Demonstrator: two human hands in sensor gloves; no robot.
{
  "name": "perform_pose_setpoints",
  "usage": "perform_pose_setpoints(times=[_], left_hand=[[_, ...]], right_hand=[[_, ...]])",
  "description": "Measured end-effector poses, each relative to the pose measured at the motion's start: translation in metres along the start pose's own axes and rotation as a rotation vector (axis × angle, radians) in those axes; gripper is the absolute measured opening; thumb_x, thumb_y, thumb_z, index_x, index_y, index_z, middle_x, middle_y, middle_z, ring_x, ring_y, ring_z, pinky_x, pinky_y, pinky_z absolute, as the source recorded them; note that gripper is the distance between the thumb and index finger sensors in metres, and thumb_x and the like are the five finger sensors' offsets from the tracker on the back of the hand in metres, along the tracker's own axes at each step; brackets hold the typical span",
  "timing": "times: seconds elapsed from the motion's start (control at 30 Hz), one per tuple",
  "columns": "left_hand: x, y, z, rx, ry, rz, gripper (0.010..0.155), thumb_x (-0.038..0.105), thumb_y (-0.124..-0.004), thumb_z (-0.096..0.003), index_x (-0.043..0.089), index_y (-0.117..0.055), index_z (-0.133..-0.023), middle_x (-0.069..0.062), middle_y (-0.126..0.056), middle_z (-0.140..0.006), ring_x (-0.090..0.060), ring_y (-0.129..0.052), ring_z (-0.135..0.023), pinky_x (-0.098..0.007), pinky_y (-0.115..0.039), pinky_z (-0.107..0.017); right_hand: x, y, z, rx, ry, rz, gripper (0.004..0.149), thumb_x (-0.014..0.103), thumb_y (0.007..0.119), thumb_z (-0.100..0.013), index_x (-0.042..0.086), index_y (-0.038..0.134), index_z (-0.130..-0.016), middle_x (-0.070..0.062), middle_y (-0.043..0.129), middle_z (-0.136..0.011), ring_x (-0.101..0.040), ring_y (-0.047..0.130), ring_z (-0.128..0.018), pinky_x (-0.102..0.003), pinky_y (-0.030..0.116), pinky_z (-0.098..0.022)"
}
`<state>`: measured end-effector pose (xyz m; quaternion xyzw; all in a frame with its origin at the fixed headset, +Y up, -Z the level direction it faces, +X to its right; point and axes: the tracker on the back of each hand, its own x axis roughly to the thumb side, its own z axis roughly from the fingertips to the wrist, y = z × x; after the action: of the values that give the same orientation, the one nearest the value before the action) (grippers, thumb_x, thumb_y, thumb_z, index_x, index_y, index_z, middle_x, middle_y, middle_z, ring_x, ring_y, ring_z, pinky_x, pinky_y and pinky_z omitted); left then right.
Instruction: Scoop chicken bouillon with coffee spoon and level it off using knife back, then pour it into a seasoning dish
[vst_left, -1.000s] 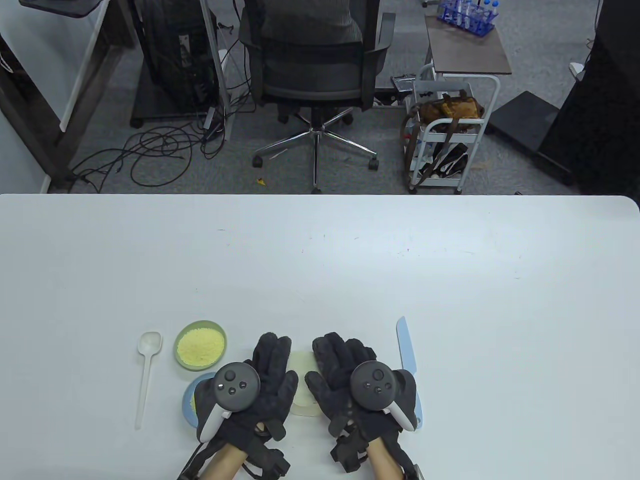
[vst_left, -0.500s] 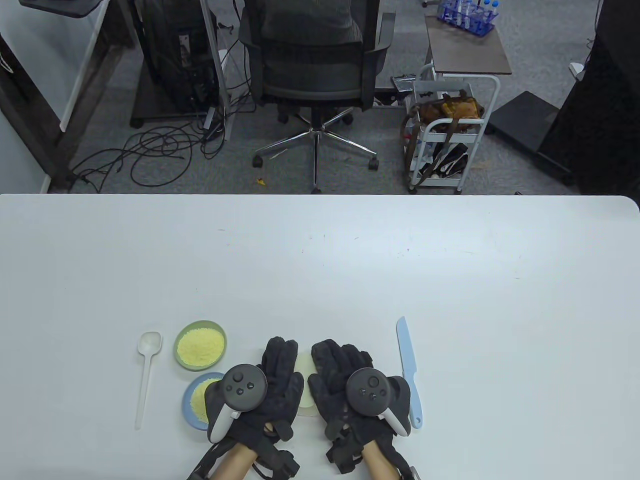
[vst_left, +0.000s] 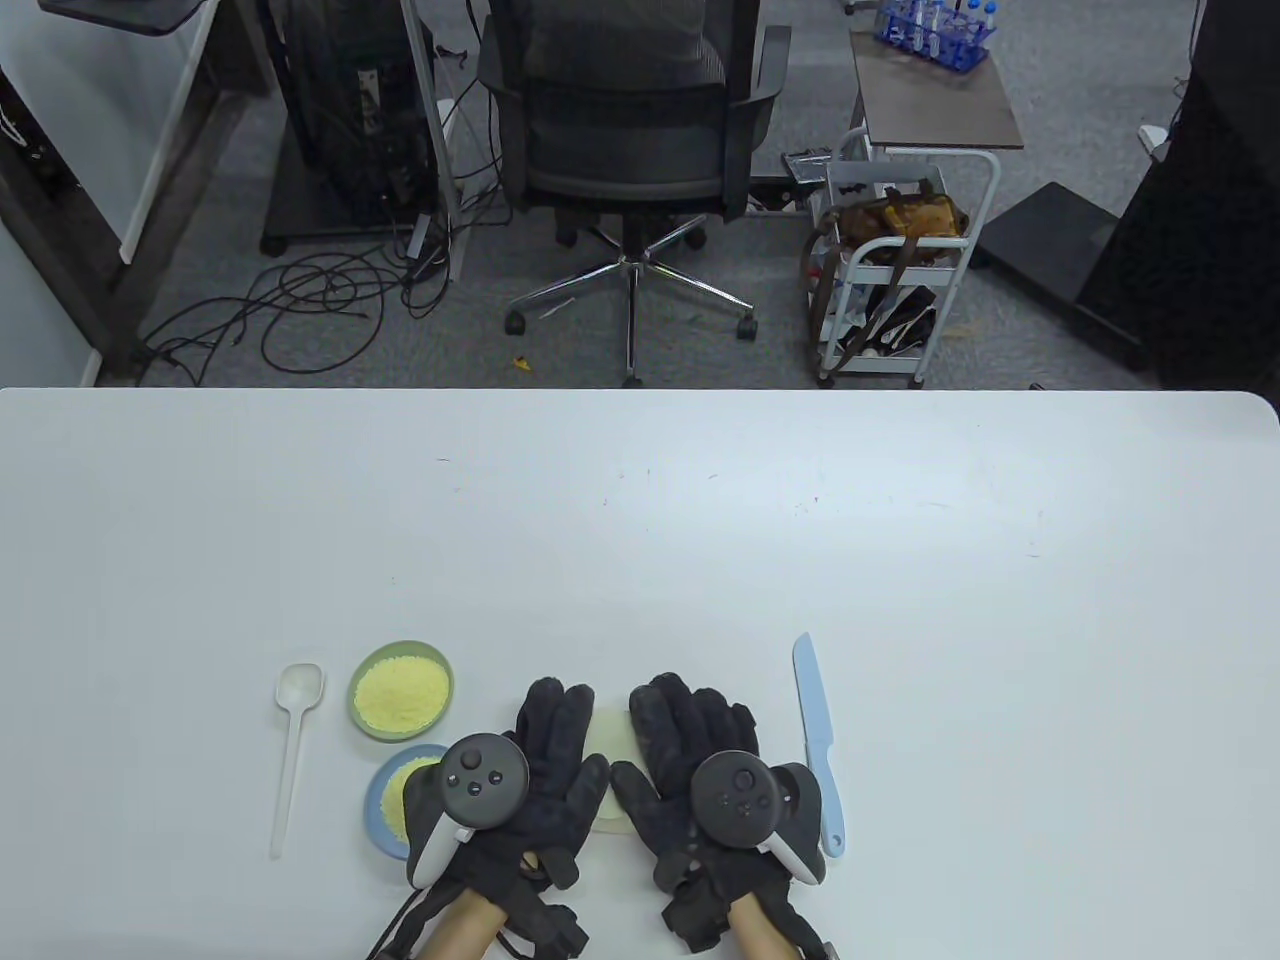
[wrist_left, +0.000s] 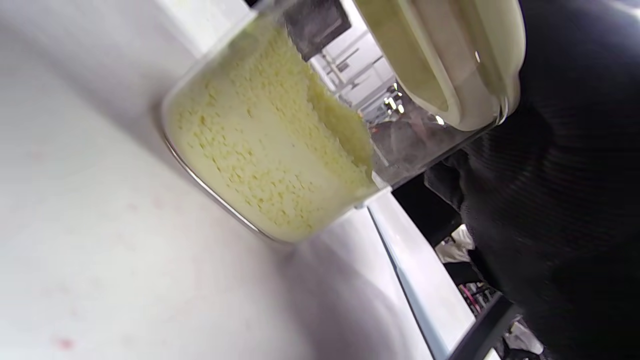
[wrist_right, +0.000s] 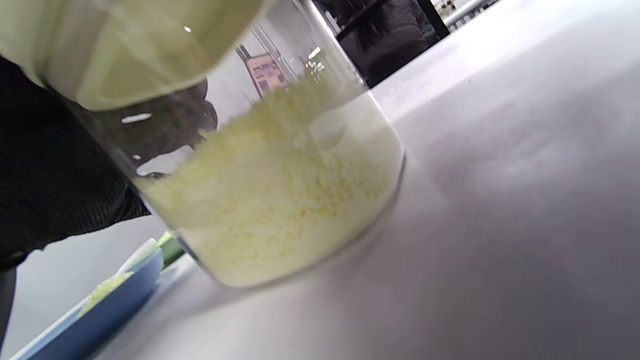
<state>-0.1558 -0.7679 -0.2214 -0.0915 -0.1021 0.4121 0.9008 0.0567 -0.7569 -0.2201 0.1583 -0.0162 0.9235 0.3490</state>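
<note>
Since 1 second ago both hands have shifted slightly: the left hand (vst_left: 535, 775) has slid a little to the right, uncovering more of the blue dish (vst_left: 390, 800), and the right hand (vst_left: 700, 770) has moved left, clear of the knife (vst_left: 818, 745). Nearest the table's front edge, the 2 hands flank a clear jar (wrist_right: 280, 200) with a pale lid (vst_left: 608, 745), one palm on each side. The jar stands upright on the white table (vst_left: 900, 600) and holds yellow chicken bouillon granules (wrist_left: 260, 150) in its lower part. The fingers of both hands lie against the jar's sides; whether they curl round it cannot be told, since the trackers and gloves hide the contact.

Just left of the left hand sits the blue dish with some yellow granules in it. Right of the right hand lies the light blue knife, its tip pointing away. Farther back on the left stands a green dish (vst_left: 401, 690) filled with granules, and beside it the white coffee spoon (vst_left: 295, 750), bowl pointing away.
</note>
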Motion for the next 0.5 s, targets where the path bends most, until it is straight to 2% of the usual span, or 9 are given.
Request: perform_pose_setpoints(times=[0.23, 0.4, 0.5], left_hand=[[0.005, 0.019, 0.014, 0.097, -0.047, -0.008, 0.083, 0.072, -0.044, -0.0385, 0.035, -0.016, -0.108, -0.002, 0.001, -0.114, -0.024, -0.005, -0.114, -0.061, -0.007, -0.073], [0.005, 0.019, 0.015, 0.105, -0.048, -0.01, 0.084, 0.072, -0.044, -0.0384, 0.034, -0.017, -0.108, -0.002, 0.001, -0.114, -0.024, -0.005, -0.114, -0.061, -0.007, -0.073], [0.004, 0.015, 0.013, 0.095, -0.04, -0.027, 0.084, 0.072, -0.044, -0.0383, 0.034, -0.017, -0.108, -0.002, 0.001, -0.114, -0.024, -0.007, -0.114, -0.062, -0.007, -0.073]], right_hand=[[0.008, -0.022, 0.017, -0.115, -0.038, 0.001, 0.071, 0.062, 0.056, -0.048, 0.028, 0.034, -0.105, -0.004, 0.025, -0.119, -0.048, 0.018, -0.102, -0.062, -0.001, -0.071], [0.004, -0.023, 0.019, -0.111, -0.025, 0.004, 0.071, 0.062, 0.056, -0.048, 0.028, 0.034, -0.105, -0.004, 0.024, -0.119, -0.048, 0.017, -0.102, -0.062, -0.002, -0.071], [0.001, -0.021, 0.019, -0.097, -0.017, 0.065, 0.071, 0.062, 0.056, -0.047, 0.028, 0.033, -0.105, -0.004, 0.024, -0.119, -0.048, 0.017, -0.103, -0.061, -0.002, -0.071]])
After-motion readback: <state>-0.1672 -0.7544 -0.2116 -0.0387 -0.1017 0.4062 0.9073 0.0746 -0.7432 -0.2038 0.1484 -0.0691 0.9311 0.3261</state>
